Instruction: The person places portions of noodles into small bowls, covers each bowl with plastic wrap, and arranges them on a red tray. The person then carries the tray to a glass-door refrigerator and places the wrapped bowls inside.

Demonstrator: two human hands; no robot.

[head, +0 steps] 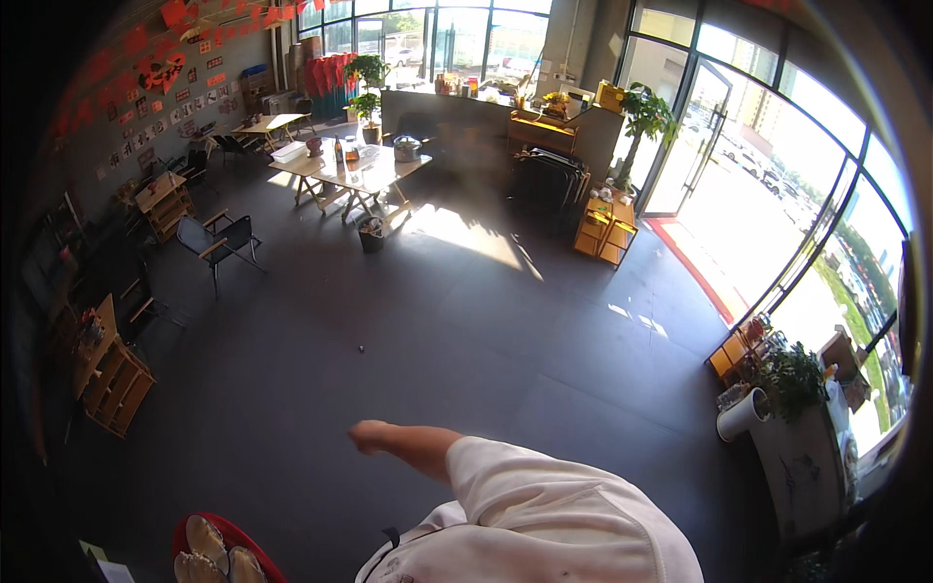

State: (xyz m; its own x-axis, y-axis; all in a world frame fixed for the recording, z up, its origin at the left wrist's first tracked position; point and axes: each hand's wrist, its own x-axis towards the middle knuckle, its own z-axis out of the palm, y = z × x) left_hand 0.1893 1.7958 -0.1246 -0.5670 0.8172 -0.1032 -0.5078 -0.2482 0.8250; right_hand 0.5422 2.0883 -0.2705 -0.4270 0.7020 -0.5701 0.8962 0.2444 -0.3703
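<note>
My right hand [369, 436] reaches leftwards across the front of my body, below a short white sleeve. Its fingers look curled, but their far side is turned away and I cannot tell whether anything is in them. Beneath it lies the dark grey floor [452, 350]. A small dark object [361, 349] rests on that floor, beyond the hand and apart from it. My left hand is out of view. At the lower left is a red round tray [273, 567] bearing several oval, shiny pieces [206, 539]; the bottom edge of the picture cuts it off.
A folding table [379, 175] carries a pot [407, 149] and bottles, with a waste bin [371, 235] before it. Chairs [222, 240] and a wooden stand [120, 386] line the left. A glass door [689, 138] stands at the right, near a planter [802, 459] and a white cylinder [742, 415].
</note>
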